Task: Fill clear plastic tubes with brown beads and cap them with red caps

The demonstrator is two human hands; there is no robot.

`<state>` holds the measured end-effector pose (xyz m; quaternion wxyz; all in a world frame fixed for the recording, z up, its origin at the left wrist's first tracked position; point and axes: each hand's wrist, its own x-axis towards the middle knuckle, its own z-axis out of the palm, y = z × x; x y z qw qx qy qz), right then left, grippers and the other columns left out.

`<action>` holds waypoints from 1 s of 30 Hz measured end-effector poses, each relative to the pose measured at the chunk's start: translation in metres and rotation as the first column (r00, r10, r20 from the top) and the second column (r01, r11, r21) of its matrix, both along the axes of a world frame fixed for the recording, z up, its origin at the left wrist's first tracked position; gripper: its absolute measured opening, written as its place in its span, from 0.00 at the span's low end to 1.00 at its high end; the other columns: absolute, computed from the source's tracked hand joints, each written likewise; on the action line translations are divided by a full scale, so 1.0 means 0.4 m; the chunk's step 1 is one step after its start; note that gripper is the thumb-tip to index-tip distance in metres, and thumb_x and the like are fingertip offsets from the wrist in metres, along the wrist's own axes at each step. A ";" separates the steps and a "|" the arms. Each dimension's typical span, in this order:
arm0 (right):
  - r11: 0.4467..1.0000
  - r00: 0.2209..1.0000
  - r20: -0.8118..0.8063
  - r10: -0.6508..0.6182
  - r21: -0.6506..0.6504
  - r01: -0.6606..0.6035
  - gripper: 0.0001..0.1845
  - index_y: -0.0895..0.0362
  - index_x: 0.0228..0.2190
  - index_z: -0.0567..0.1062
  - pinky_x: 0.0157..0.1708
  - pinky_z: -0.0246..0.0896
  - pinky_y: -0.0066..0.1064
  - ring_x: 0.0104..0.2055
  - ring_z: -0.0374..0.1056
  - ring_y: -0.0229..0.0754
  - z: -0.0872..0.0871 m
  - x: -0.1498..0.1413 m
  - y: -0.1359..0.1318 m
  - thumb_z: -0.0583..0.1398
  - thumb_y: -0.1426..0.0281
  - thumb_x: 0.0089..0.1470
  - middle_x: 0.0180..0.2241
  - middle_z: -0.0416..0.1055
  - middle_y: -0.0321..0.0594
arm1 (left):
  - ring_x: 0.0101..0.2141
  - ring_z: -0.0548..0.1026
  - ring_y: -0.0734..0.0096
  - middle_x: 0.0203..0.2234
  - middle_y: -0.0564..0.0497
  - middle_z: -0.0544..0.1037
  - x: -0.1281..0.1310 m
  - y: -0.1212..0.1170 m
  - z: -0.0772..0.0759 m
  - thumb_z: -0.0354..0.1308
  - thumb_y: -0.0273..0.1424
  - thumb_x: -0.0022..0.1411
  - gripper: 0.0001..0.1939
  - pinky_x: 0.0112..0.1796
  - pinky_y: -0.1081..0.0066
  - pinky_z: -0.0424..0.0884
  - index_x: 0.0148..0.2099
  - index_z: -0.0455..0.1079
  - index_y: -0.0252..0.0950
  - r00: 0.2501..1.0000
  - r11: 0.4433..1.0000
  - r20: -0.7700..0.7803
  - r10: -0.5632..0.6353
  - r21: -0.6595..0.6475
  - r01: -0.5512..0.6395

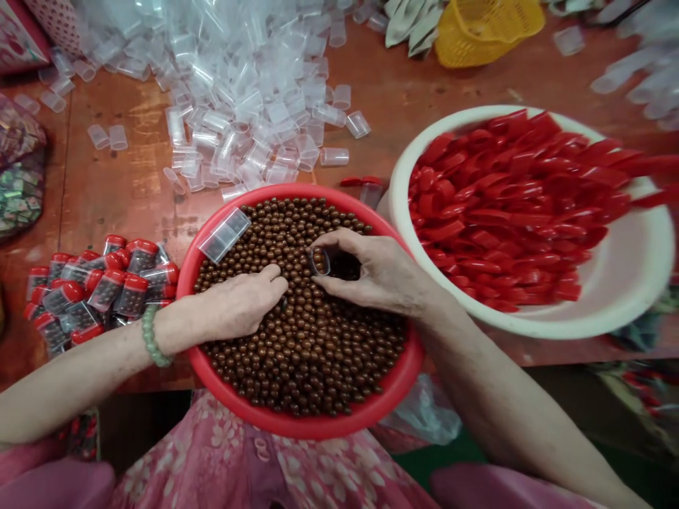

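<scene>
Small round brown balls [312,360] fill a red basin [185,272] in front of me. My right hand [374,272] grips a small clear plastic cup [320,261] between thumb and fingers, its mouth turned left, with brown balls in it. My left hand [247,300] is over the left part of the basin, fingers curled down into the balls; what they hold, if anything, is hidden. A clear compartmented plastic piece [225,235] lies at the basin's upper left, partly on the rim.
Filled containers with red caps [106,290] lie in a pile at left. Many clear empty cups [249,92] heap behind the basin. A white tub [530,329] of red plastic pieces [509,205] stands at right. A yellow basket [472,35] sits at the back of the wooden table [122,198].
</scene>
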<state>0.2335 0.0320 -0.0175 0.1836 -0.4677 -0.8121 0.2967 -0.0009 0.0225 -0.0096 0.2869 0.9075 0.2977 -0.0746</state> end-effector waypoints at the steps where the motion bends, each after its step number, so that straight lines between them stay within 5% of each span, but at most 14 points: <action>1: 1.000 1.000 0.000 0.001 0.004 -0.001 0.15 0.54 0.41 0.71 0.40 0.68 0.34 0.38 0.73 0.45 0.000 -0.001 0.001 0.60 0.67 0.49 0.38 0.77 0.40 | 0.36 0.74 0.64 0.44 0.40 0.71 -0.005 0.002 -0.006 0.49 0.19 0.61 0.11 0.38 0.63 0.73 0.46 0.63 0.30 0.996 0.998 0.077 0.035 -0.049 -0.032; 7: 0.999 0.999 0.038 0.031 -0.044 -0.029 0.16 0.56 0.43 0.70 0.36 0.68 0.33 0.35 0.74 0.44 0.003 -0.003 0.004 0.60 0.67 0.51 0.35 0.77 0.41 | 0.47 0.72 0.61 0.46 0.43 0.73 -0.043 0.001 -0.011 0.56 0.34 0.64 0.16 0.50 0.60 0.68 0.52 0.64 0.33 0.835 0.931 0.465 0.293 -0.337 -0.139; 10: 0.998 0.998 0.044 0.041 -0.049 -0.039 0.16 0.55 0.43 0.69 0.37 0.68 0.33 0.35 0.74 0.43 0.005 -0.002 0.005 0.59 0.67 0.52 0.36 0.77 0.41 | 0.51 0.71 0.61 0.49 0.43 0.73 -0.056 -0.009 0.003 0.58 0.35 0.63 0.18 0.54 0.60 0.66 0.54 0.64 0.34 0.764 0.893 0.507 0.399 -0.404 -0.199; 14: 0.996 0.993 0.086 0.081 -0.040 -0.078 0.16 0.56 0.45 0.69 0.41 0.69 0.37 0.38 0.74 0.45 0.012 -0.001 0.004 0.60 0.67 0.54 0.39 0.77 0.43 | 0.54 0.69 0.62 0.52 0.42 0.72 -0.069 -0.024 0.036 0.56 0.32 0.65 0.19 0.57 0.62 0.64 0.56 0.63 0.34 0.754 0.896 0.522 0.400 -0.396 -0.201; 19: 0.997 0.996 0.055 0.069 -0.037 -0.067 0.27 0.57 0.55 0.66 0.50 0.68 0.44 0.49 0.72 0.50 0.032 0.014 -0.014 0.61 0.66 0.54 0.51 0.73 0.49 | 0.54 0.70 0.62 0.52 0.41 0.72 -0.078 -0.039 0.066 0.55 0.30 0.66 0.18 0.56 0.61 0.66 0.57 0.62 0.35 0.687 0.863 0.554 0.471 -0.450 -0.229; 23: 0.998 0.998 0.031 -0.061 -0.009 0.061 0.25 0.55 0.55 0.66 0.49 0.70 0.42 0.47 0.74 0.50 0.075 0.056 -0.040 0.60 0.65 0.56 0.48 0.75 0.48 | 0.52 0.72 0.62 0.52 0.41 0.72 -0.081 -0.044 0.062 0.56 0.29 0.65 0.18 0.55 0.63 0.67 0.56 0.63 0.34 0.610 0.846 0.600 0.517 -0.467 -0.258; 26: 0.956 0.956 0.077 -0.284 0.105 0.276 0.16 0.54 0.47 0.72 0.43 0.70 0.37 0.41 0.76 0.48 0.092 0.123 -0.054 0.60 0.65 0.57 0.42 0.78 0.48 | 0.52 0.72 0.62 0.51 0.42 0.73 -0.086 -0.049 0.051 0.56 0.30 0.65 0.18 0.54 0.63 0.68 0.56 0.63 0.35 0.527 0.803 0.614 0.587 -0.521 -0.287; 28: 0.882 0.865 0.194 -0.462 0.202 0.426 0.09 0.52 0.39 0.75 0.36 0.69 0.37 0.35 0.76 0.48 0.075 0.187 -0.055 0.61 0.66 0.55 0.37 0.79 0.49 | 0.52 0.72 0.63 0.51 0.42 0.73 -0.089 -0.051 0.045 0.57 0.31 0.64 0.19 0.54 0.63 0.67 0.56 0.63 0.34 0.495 0.785 0.616 0.613 -0.547 -0.291; 30: 0.868 0.799 0.339 -0.497 0.209 0.451 0.04 0.51 0.30 0.77 0.27 0.64 0.37 0.25 0.73 0.47 0.036 0.259 -0.049 0.63 0.64 0.51 0.29 0.79 0.47 | 0.53 0.72 0.63 0.52 0.42 0.73 -0.092 -0.053 0.042 0.57 0.31 0.64 0.19 0.55 0.63 0.66 0.56 0.64 0.35 0.474 0.777 0.625 0.620 -0.570 -0.266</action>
